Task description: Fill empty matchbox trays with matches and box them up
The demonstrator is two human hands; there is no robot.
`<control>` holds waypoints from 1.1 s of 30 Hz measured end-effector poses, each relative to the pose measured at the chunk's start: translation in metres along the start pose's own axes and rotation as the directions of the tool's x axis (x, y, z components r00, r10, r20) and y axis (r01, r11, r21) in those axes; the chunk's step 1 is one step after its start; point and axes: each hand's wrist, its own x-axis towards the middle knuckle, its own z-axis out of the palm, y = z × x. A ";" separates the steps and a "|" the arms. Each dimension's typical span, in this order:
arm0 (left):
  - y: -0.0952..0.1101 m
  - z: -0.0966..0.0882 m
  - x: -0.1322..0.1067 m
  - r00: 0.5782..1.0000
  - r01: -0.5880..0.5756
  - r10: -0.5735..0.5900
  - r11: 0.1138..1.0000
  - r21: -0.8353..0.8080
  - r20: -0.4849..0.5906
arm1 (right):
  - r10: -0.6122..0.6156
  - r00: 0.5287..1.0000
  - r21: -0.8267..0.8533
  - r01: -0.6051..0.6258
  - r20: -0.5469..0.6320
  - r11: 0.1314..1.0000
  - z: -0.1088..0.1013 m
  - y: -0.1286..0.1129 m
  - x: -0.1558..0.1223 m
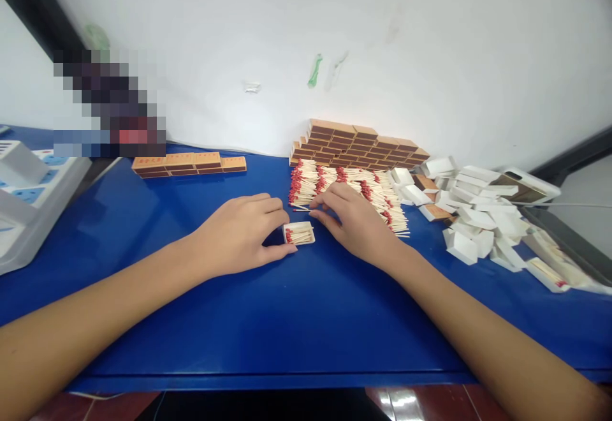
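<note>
A small white matchbox tray (306,240), partly filled with red-headed matches, lies on the blue table in front of me. My left hand (248,233) has its thumb and index finger closed around the left end of the tray. Just above the tray, my right hand (351,223) has thumb and index finger drawn together at the end of a single match (300,209). Beyond that hand spreads a large heap of loose matches (327,182), partly covered by it.
Closed matchboxes (358,143) are stacked against the wall behind the heap, with a shorter row of matchboxes (189,164) at left. Many empty white trays (478,217) pile up at right, near a phone (530,186). A white power strip (52,210) lies at far left.
</note>
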 end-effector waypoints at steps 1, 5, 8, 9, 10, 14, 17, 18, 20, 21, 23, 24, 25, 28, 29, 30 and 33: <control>0.000 0.000 0.000 1.000 -0.002 0.002 1.000 0.000 -0.002 | -0.006 1.000 -0.022 0.006 -0.001 1.000 0.003 0.003 0.001; 0.000 0.001 0.000 1.000 -0.010 0.010 1.000 -0.004 -0.011 | -0.007 1.000 -0.015 0.007 0.021 1.000 0.009 0.004 0.006; -0.001 0.001 0.001 1.000 -0.006 0.006 1.000 -0.010 -0.010 | 0.006 0.998 -0.035 -0.003 0.067 0.999 0.009 0.003 0.007; -0.001 0.001 0.001 1.000 -0.003 0.003 1.000 -0.012 -0.007 | 0.008 0.997 -0.050 -0.003 0.082 0.999 0.009 0.003 0.007; -0.001 0.001 0.001 1.000 0.001 -0.002 1.000 -0.013 -0.004 | 0.007 0.996 -0.065 -0.001 0.093 0.998 0.009 0.003 0.006; -0.002 0.001 0.001 1.000 0.008 -0.008 1.000 -0.007 0.003 | 0.003 0.996 -0.075 0.004 0.089 0.997 0.009 0.003 0.005; -0.001 0.001 0.000 1.000 -0.007 0.007 1.000 0.001 0.001 | 0.007 0.997 -0.059 -0.003 0.073 0.998 0.012 0.000 0.007; 0.000 0.001 0.000 1.000 -0.009 0.009 1.000 0.003 0.001 | 0.008 0.997 -0.053 -0.005 0.071 0.999 0.014 -0.001 0.008; 0.001 0.001 -0.001 1.000 -0.008 0.008 1.000 0.006 0.001 | 0.015 0.998 -0.022 -0.013 0.059 1.000 0.016 -0.002 0.010; 0.001 0.001 -0.001 1.000 -0.008 0.008 1.000 0.006 0.001 | 0.020 0.999 -0.001 -0.020 0.045 1.000 0.017 -0.002 0.010; 0.001 0.001 0.000 1.000 -0.011 0.011 1.000 0.007 0.003 | 0.026 1.000 0.044 -0.027 0.018 0.999 0.018 0.000 0.011; 0.002 0.001 0.000 1.000 -0.012 0.012 1.000 0.009 0.002 | 0.025 1.000 0.066 -0.025 0.009 0.998 0.018 0.001 0.011; 0.002 0.001 0.001 1.000 -0.012 0.012 1.000 0.009 0.003 | 0.021 1.000 0.084 -0.021 0.006 0.996 0.018 0.002 0.011; 0.001 0.001 0.001 1.000 -0.005 0.005 1.000 0.011 0.008 | 0.007 1.000 0.112 -0.009 0.017 0.994 0.018 0.004 0.012; 0.001 0.001 0.001 1.000 -0.001 0.001 1.000 0.012 0.010 | 0.008 1.000 0.111 -0.010 0.018 0.994 0.018 0.004 0.012; 0.001 0.000 0.001 1.000 0.002 -0.002 1.000 0.012 0.013 | 0.011 1.000 0.108 -0.013 0.017 0.994 0.018 0.004 0.012; 0.001 -0.001 0.002 1.000 0.009 -0.009 1.000 0.012 0.013 | 0.019 1.000 0.121 -0.020 0.010 0.992 0.018 0.003 0.011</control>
